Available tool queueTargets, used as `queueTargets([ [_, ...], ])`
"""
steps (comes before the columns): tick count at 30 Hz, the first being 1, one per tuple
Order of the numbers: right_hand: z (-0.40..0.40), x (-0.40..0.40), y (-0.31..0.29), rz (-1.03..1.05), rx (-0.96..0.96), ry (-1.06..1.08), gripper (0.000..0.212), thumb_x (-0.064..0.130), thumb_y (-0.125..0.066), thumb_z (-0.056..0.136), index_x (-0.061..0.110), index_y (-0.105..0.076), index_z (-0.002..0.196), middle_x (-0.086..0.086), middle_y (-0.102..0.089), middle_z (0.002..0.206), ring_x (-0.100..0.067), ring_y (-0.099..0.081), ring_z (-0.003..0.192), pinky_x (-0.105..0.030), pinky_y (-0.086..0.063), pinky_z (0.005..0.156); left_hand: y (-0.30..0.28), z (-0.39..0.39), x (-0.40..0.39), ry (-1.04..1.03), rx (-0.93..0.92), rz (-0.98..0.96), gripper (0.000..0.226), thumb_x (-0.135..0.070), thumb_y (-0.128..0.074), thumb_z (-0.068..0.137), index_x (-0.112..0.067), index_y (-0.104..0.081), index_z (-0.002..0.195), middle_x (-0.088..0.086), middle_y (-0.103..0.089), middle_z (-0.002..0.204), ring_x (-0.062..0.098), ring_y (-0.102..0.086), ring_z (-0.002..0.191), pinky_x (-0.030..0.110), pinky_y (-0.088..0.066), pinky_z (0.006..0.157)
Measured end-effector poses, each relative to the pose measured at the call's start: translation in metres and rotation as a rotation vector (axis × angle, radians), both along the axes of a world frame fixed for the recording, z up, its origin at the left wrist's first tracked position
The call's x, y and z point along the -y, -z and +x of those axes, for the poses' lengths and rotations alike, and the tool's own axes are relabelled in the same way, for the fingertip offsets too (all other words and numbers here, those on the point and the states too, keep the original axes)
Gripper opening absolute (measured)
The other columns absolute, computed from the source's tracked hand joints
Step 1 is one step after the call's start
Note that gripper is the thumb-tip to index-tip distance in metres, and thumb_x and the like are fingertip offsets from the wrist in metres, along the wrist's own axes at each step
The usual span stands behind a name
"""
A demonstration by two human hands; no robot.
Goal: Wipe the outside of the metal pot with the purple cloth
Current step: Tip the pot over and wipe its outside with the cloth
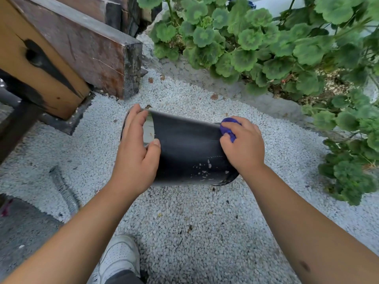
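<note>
A shiny metal pot (188, 148) is held on its side above white gravel, its side reflecting dark. Its open rim points left and its base points right. My left hand (136, 152) grips the rim end, fingers over the top edge and thumb on the near side. My right hand (243, 144) presses a bunched purple cloth (229, 125) against the pot's outside near the base. Most of the cloth is hidden under my fingers. Pale specks mark the pot's lower side.
White gravel (184, 222) covers the ground. Dark wooden beams (82, 48) and a wooden block stand at the upper left. Green leafy plants (276, 48) in a concrete-edged bed fill the right. A ribbed metal hose (65, 191) lies at left; my white shoe (121, 257) below.
</note>
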State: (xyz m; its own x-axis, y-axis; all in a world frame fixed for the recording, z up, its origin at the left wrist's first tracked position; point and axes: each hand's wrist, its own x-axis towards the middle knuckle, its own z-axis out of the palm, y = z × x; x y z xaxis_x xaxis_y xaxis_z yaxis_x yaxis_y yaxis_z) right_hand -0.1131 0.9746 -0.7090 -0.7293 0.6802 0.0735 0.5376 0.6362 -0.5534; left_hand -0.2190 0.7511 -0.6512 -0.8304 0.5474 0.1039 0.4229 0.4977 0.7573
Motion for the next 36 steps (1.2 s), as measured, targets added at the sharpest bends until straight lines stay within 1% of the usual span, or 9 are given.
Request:
queueTargets([
  [8, -0.015, 0.008, -0.029, -0.155, -0.136, 0.102, 0.033, 0.019, -0.058, 0.080, 0.026, -0.073, 0.109, 0.006, -0.062, 0.127, -0.022, -0.055, 0.116, -0.035, -0.042, 0.102, 0.001, -0.011, -0.003, -0.041, 0.049, 0.011, 0.063, -0.023, -0.043, 0.090, -0.013, -0.029, 0.150, 0.000, -0.018, 0.162, 0.002, -0.014, 0.144, -0.001, -0.006, 0.106],
  [13, -0.048, 0.086, -0.065, -0.025, -0.348, -0.200, 0.031, 0.019, -0.059, 0.076, 0.023, -0.073, 0.103, 0.002, -0.064, 0.122, -0.026, -0.056, 0.106, -0.035, -0.046, 0.092, -0.002, -0.026, -0.017, -0.120, 0.099, 0.037, 0.061, -0.014, -0.044, 0.090, -0.008, -0.030, 0.150, 0.006, -0.018, 0.161, 0.009, -0.015, 0.145, -0.003, -0.004, 0.102],
  [16, -0.052, 0.113, -0.059, 0.089, -0.305, -0.267, 0.030, 0.028, -0.061, 0.082, 0.023, -0.071, 0.110, -0.003, -0.059, 0.131, -0.031, -0.049, 0.114, -0.044, -0.047, 0.090, -0.004, -0.027, -0.022, -0.126, 0.201, 0.075, 0.069, -0.014, -0.042, 0.084, -0.016, -0.026, 0.151, -0.001, -0.015, 0.163, 0.001, -0.012, 0.143, 0.008, -0.008, 0.107],
  [21, -0.043, 0.077, -0.035, 0.086, -0.262, -0.092, 0.025, 0.025, -0.062, 0.082, 0.023, -0.074, 0.105, -0.003, -0.063, 0.125, -0.030, -0.050, 0.111, -0.038, -0.046, 0.092, 0.000, -0.034, -0.014, -0.109, 0.220, 0.110, 0.082, -0.020, -0.050, 0.074, -0.020, -0.025, 0.152, -0.012, -0.024, 0.156, -0.027, -0.021, 0.122, -0.009, -0.015, 0.092],
  [24, -0.024, 0.048, -0.017, 0.037, -0.155, 0.035, 0.027, 0.021, -0.059, 0.083, 0.025, -0.074, 0.105, 0.002, -0.063, 0.124, -0.027, -0.048, 0.114, -0.039, -0.048, 0.092, 0.017, -0.020, 0.013, 0.016, 0.238, 0.236, 0.088, -0.021, -0.059, 0.079, -0.015, -0.016, 0.155, -0.010, -0.029, 0.156, -0.014, -0.033, 0.133, 0.013, -0.032, 0.107],
  [28, -0.006, 0.024, -0.002, 0.022, -0.135, 0.127, 0.028, 0.017, -0.061, 0.083, 0.025, -0.074, 0.106, 0.002, -0.064, 0.122, -0.027, -0.048, 0.114, -0.034, -0.047, 0.091, 0.032, 0.008, 0.037, 0.245, 0.094, 0.176, 0.098, -0.035, -0.060, 0.085, -0.037, 0.008, 0.155, -0.010, 0.001, 0.165, 0.018, -0.032, 0.145, 0.017, -0.056, 0.078],
  [31, -0.005, 0.016, 0.002, 0.011, -0.132, 0.136, 0.028, 0.016, -0.060, 0.084, 0.026, -0.073, 0.107, 0.002, -0.062, 0.123, -0.027, -0.048, 0.114, -0.028, -0.040, 0.091, 0.036, 0.014, 0.024, 0.289, -0.157, 0.148, 0.086, -0.030, -0.057, 0.088, -0.026, -0.005, 0.156, 0.002, 0.009, 0.165, 0.032, 0.003, 0.151, 0.031, -0.048, 0.099],
  [34, -0.002, 0.005, -0.001, -0.025, -0.114, 0.159, 0.028, 0.017, -0.058, 0.088, 0.025, -0.071, 0.111, 0.001, -0.059, 0.128, -0.028, -0.047, 0.118, -0.027, -0.035, 0.097, 0.033, 0.011, 0.007, 0.318, -0.341, 0.040, 0.056, -0.029, -0.054, 0.089, -0.011, -0.034, 0.138, 0.010, -0.011, 0.160, 0.028, 0.000, 0.151, 0.044, -0.016, 0.118],
  [36, -0.005, 0.008, -0.009, -0.075, -0.140, 0.190, 0.028, 0.017, -0.057, 0.089, 0.024, -0.071, 0.114, 0.001, -0.058, 0.131, -0.027, -0.047, 0.121, -0.030, -0.035, 0.101, 0.029, 0.011, -0.001, 0.315, -0.275, 0.042, 0.050, -0.028, -0.054, 0.088, -0.011, -0.039, 0.132, 0.002, -0.014, 0.158, 0.026, -0.003, 0.152, 0.050, -0.023, 0.116],
])
